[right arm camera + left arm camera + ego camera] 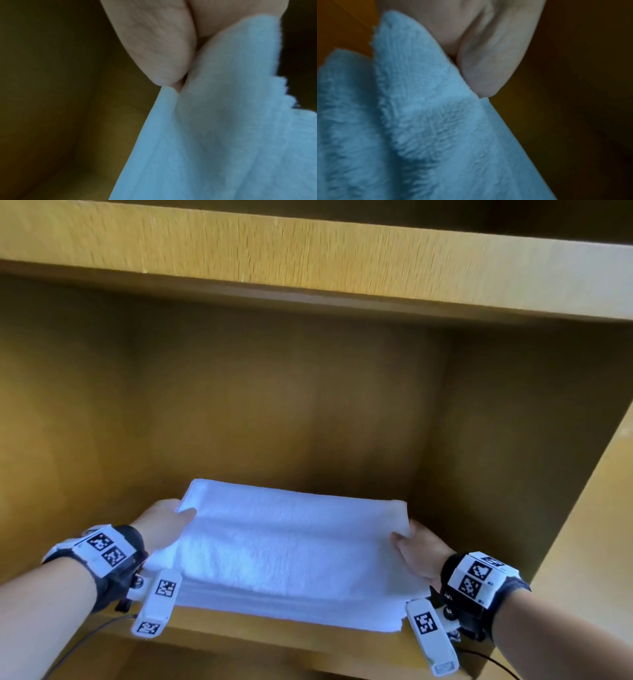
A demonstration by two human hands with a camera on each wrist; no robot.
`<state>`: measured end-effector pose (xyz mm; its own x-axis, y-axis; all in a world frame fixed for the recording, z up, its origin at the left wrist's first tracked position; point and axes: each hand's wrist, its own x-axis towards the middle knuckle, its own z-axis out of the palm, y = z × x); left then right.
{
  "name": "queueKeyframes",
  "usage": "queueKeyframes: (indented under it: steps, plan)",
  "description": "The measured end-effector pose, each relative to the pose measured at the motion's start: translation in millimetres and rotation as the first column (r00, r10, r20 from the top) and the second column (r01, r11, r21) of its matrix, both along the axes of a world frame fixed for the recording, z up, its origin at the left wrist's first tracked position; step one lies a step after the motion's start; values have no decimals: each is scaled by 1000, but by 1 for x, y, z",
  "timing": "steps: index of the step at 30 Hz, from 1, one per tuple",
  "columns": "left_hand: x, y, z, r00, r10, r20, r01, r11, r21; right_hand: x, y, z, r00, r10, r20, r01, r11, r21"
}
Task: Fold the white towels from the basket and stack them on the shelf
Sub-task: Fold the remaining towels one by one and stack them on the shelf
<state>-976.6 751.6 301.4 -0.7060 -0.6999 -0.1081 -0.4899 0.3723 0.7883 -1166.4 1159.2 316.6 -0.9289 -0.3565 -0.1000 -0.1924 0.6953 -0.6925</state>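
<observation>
A folded white towel (284,546) lies flat in the wooden shelf compartment (308,642), over its front edge. My left hand (171,522) grips the towel's left end, thumb on top and fingers hidden beneath. My right hand (416,546) grips the right end the same way. In the left wrist view the towel (412,128) looks bluish and fluffy, held against my left hand (481,56). The right wrist view shows cloth (223,128) pinched by my right hand (164,47). Whether other towels lie underneath is unclear.
The compartment has a brown back wall (274,405), a right side wall (513,457) and a thick shelf board above (308,258). Bare shelf floor shows to the left of the towel. Thin cables hang from both wrist units.
</observation>
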Motion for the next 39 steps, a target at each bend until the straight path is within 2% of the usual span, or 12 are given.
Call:
queueKeyframes:
  steps: [5,11,16,21,24,26,27,29,30,34,39]
  plan:
    - [2,3,-9,999,28,35,-25,995,-96,-2,3,-19,999,-42,12,41,999,21]
    - [-6,4,0,993,120,6,-118,977,-175,-7,-5,-11,998,-69,4,69,998,-12]
    - [-9,-2,7,991,129,-45,-135,975,-176,-13,-9,-6,996,-92,-10,91,994,-59]
    - [-10,-8,-7,985,137,104,-110,967,-230,-13,-17,-15,994,-90,54,94,994,-60]
    - [-11,-9,-11,983,124,135,-88,965,-248,-16,-19,-15,986,-109,123,116,992,-52]
    - [-13,-10,-4,975,127,181,-73,958,-276,-19,-19,-5,974,-146,176,147,989,8]
    - [-13,-10,2,971,137,195,-76,953,-292,-22,-19,2,974,-165,157,154,985,79]
    - [-15,-9,15,973,177,145,-125,942,-312,-27,-21,21,979,-202,32,191,959,208]
    - [-18,-9,21,978,183,102,-146,945,-294,-28,-25,31,980,-200,-20,200,956,215]
    - [-34,2,40,994,111,11,-110,991,-76,-22,-62,56,996,-6,-86,19,989,150]
    - [-51,8,41,999,43,1,-43,999,29,10,-138,63,938,309,-157,-274,938,210]
